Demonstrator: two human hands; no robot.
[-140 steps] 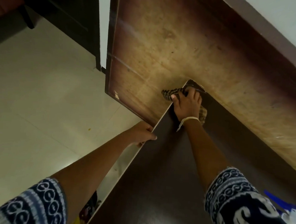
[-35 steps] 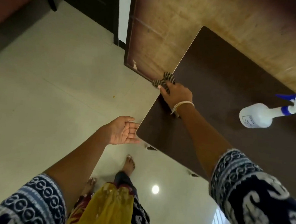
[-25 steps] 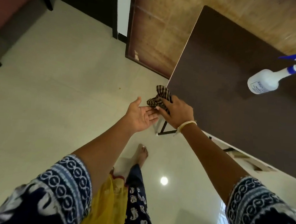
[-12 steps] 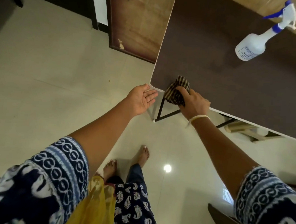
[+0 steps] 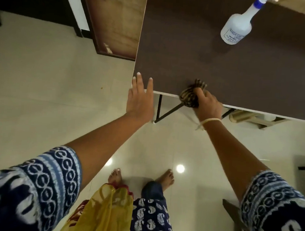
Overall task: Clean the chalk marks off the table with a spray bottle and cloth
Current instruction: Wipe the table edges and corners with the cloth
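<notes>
Our right hand (image 5: 206,105) squeezes the striped brown cloth (image 5: 191,95) at the dark brown bench (image 5: 213,65) edge, six o'clock; our left hand (image 5: 140,100) lies open and empty. We should press flat and wipe slowly.

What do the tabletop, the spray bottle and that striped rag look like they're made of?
The tabletop looks like laminated board: a matte dark brown face with a pale edge strip. The spray bottle seems to be translucent white plastic, cloudy and slightly glossy, with a blue collar. The cloth bunched in the right hand looks like soft woven fabric, likely cotton, striped dark and tan.
</notes>
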